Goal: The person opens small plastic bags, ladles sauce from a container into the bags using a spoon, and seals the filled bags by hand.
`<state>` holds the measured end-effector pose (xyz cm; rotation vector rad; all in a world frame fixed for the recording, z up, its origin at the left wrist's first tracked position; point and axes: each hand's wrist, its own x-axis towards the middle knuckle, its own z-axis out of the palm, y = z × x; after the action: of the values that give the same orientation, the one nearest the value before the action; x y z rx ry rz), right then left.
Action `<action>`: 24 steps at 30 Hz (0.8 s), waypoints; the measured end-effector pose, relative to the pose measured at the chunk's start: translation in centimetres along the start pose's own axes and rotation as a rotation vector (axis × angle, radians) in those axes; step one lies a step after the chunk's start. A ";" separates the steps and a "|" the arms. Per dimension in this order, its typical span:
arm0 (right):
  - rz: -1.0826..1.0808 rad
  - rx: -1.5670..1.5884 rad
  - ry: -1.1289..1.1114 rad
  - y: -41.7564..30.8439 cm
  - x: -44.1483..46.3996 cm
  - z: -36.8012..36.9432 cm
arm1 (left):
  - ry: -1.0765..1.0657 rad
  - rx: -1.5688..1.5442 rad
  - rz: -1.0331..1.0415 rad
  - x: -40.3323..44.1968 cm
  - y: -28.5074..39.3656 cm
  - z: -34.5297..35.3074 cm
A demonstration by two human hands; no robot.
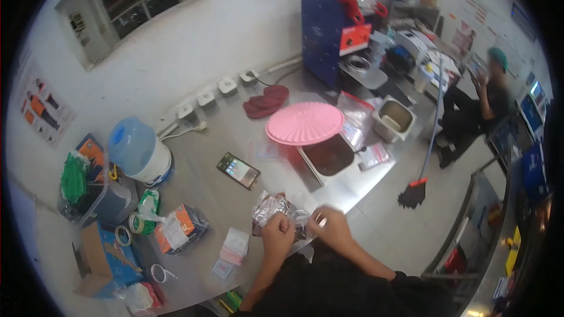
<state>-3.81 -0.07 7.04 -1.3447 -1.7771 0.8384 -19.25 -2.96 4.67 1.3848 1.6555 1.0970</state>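
At the table's near edge lies a shiny, crinkled plastic bag (pixel 274 205) with something dark brown in or under it. My left hand (pixel 278 233) is closed in a pinch on the bag's near side. To its right, my right hand (pixel 330 224) has thumb and fingers curled together at the bag's right end, slightly blurred. A phone (pixel 238 171) with a lit screen lies just beyond the bag. Left of my left hand are small white and pink packets (pixel 234 246). Past the bag, a pink ribbed lid (pixel 305 124) partly covers a steel pan (pixel 329 167) of brown contents.
Boxes, tape rolls and an orange carton (pixel 180 229) crowd the table's left side, near a water jug (pixel 140 151). A second steel pan (pixel 393 118) and a blue machine (pixel 320 38) stand farther right. A broom (pixel 413 192) rests on the floor; a person (pixel 479 100) sits beyond.
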 end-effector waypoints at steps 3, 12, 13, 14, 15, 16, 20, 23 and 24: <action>0.150 0.095 -0.001 0.4 1.1 -1.8 | 0.075 0.088 0.487 1.2 2.4 0.3; 0.445 0.767 -0.241 2.9 3.0 -3.9 | -0.229 0.171 0.486 4.3 4.3 3.8; 0.447 0.768 -0.250 3.4 3.5 -4.1 | -0.205 0.156 0.463 4.5 4.1 4.4; 0.442 0.838 -0.289 3.9 4.1 -4.3 | -0.179 0.140 0.438 4.7 3.9 4.9; 0.440 0.908 -0.331 4.5 4.5 -4.6 | -0.171 0.141 0.425 4.9 3.6 5.5; 0.445 0.911 -0.347 5.4 5.2 -5.5 | -0.163 0.110 0.365 5.1 3.2 5.9; 0.478 0.200 0.128 14.3 9.3 -9.3 | 0.013 0.034 0.245 5.4 1.9 7.2; 0.658 0.360 0.118 16.7 13.6 -11.4 | 0.083 0.067 0.242 5.9 1.4 8.1; 0.651 0.357 0.096 16.6 14.9 -11.3 | 0.104 0.069 0.232 6.1 1.3 8.9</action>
<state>11.31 18.97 1.41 -1.6944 -1.0391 1.3332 -11.81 4.59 2.37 1.6205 1.6492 1.2711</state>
